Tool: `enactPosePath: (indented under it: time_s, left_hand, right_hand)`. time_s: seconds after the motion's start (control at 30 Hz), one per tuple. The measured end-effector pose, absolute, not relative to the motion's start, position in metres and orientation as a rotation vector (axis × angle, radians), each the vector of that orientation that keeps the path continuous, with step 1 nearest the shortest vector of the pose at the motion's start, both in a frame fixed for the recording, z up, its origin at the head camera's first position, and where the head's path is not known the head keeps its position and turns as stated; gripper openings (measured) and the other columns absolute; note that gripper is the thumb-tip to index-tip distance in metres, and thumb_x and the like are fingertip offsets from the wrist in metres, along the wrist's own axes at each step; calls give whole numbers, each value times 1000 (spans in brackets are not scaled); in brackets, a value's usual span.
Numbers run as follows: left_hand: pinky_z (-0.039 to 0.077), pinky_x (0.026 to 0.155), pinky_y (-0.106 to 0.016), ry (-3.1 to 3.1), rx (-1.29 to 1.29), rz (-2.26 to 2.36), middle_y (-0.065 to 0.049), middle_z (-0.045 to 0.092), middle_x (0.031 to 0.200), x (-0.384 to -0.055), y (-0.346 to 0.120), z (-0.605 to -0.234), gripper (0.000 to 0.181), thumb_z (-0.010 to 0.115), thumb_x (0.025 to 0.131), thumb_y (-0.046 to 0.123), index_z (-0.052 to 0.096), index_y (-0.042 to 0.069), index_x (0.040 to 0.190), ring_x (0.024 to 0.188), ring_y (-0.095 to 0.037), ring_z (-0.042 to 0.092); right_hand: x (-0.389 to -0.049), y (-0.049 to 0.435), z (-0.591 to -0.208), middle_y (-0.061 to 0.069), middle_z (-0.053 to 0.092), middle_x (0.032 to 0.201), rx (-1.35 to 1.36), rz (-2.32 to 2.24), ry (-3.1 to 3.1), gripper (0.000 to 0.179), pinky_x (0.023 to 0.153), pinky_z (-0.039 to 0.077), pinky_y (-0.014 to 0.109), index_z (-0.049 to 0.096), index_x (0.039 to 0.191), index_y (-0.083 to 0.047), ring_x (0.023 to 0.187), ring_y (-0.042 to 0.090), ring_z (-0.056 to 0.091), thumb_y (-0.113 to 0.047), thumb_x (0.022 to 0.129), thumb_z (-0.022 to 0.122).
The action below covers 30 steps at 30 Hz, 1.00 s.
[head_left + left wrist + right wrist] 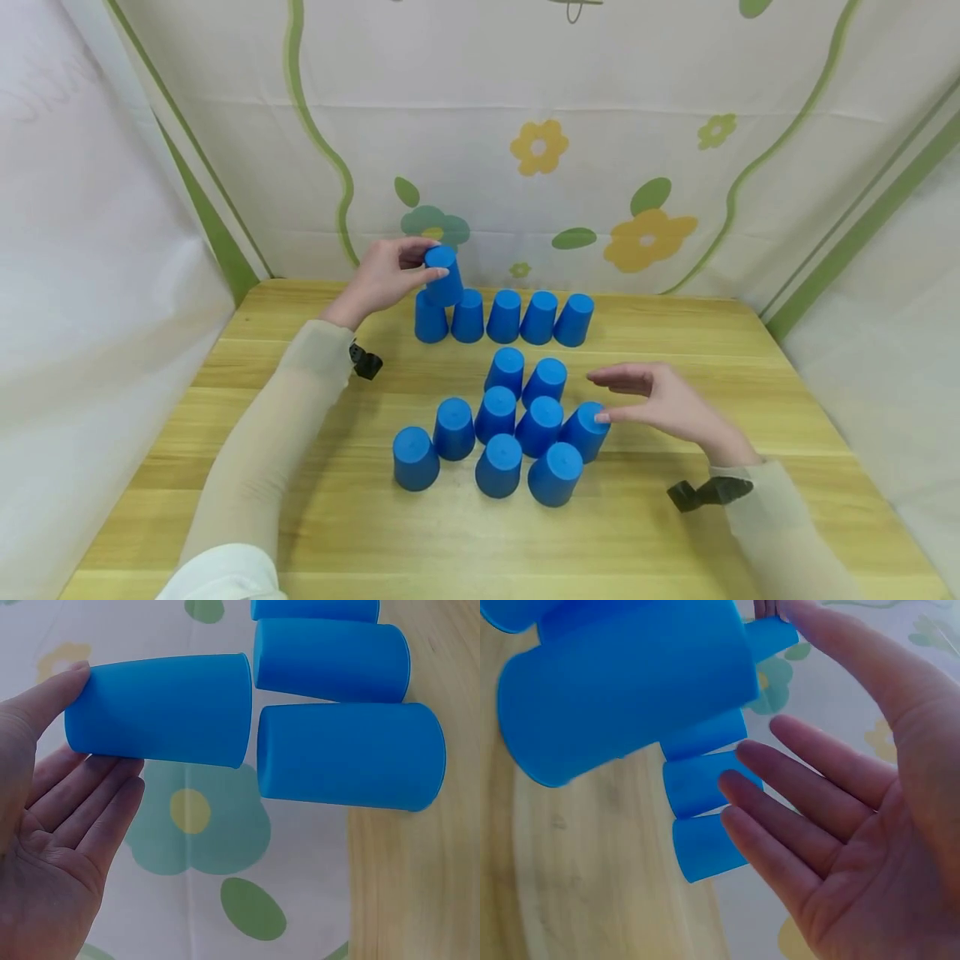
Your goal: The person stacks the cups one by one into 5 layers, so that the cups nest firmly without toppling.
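My left hand (426, 260) grips an upturned blue cup (444, 277) by its base, thumb on one side and fingers on the other. It sits over the left end of a back row of several blue cups (504, 317). In the left wrist view the held cup (157, 712) lies just apart from two row cups (349, 754). My right hand (602, 398) is open with straight fingers, its thumb tip touching the rightmost cup (585, 430) of a front cluster of several upturned blue cups (517, 425). The right wrist view shows the open palm (780, 697) beside that cup (630, 682).
The cups stand on a wooden table (750, 417). A white cloth backdrop (570, 150) with flowers and green lines closes off the back, and white cloth hangs on both sides. Bare wood lies left and right of the cups and along the front edge.
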State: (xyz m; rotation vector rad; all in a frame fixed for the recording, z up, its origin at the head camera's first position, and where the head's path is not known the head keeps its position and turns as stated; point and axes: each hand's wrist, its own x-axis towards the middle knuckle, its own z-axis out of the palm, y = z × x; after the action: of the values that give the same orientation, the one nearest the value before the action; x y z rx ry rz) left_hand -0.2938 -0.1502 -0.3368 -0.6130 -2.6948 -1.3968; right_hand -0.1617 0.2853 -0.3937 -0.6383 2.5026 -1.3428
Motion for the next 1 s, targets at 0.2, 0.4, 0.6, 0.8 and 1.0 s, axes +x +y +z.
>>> enactPosePath:
  time_s: [0.2,0.4,0.6,0.8,1.0]
  left_hand:
    - [54,96,-41,-2706,-639,-1365,-6,67,127,-299,-150,-341,54,74,94,42,64,10,136,112,-23,64]
    - [55,95,-40,-2674,-629,-1398,-6,68,125,-301,-149,-348,55,74,94,43,64,10,137,109,-22,65]
    - [54,95,-41,-2644,-606,-1455,-5,68,124,-303,-148,-353,54,76,93,40,65,10,136,109,-23,65]
    - [54,96,-42,-2651,-594,-1471,-5,68,125,-304,-148,-353,57,77,91,43,64,11,137,110,-23,64]
    - [54,96,-42,-2654,-591,-1473,-6,68,124,-305,-147,-354,58,77,92,43,63,11,138,110,-23,64]
  right_hand:
    - [-154,283,-401,14,68,128,-684,-1334,2486,49,99,50,48,68,130,-8,117,33,64,-22,86,85]
    - [-147,277,-406,12,68,127,-673,-1391,2449,49,98,51,50,69,128,-11,114,21,66,-21,84,87]
    - [-145,278,-411,3,71,121,-681,-1370,2450,46,97,54,43,70,125,-12,110,21,67,-22,83,88]
    - [-145,282,-413,1,71,117,-639,-1398,2492,42,96,54,48,70,123,-11,108,22,68,-19,85,86]
    - [-151,287,-406,4,72,117,-558,-1481,2572,41,95,54,42,71,122,-8,107,22,68,-16,85,86]
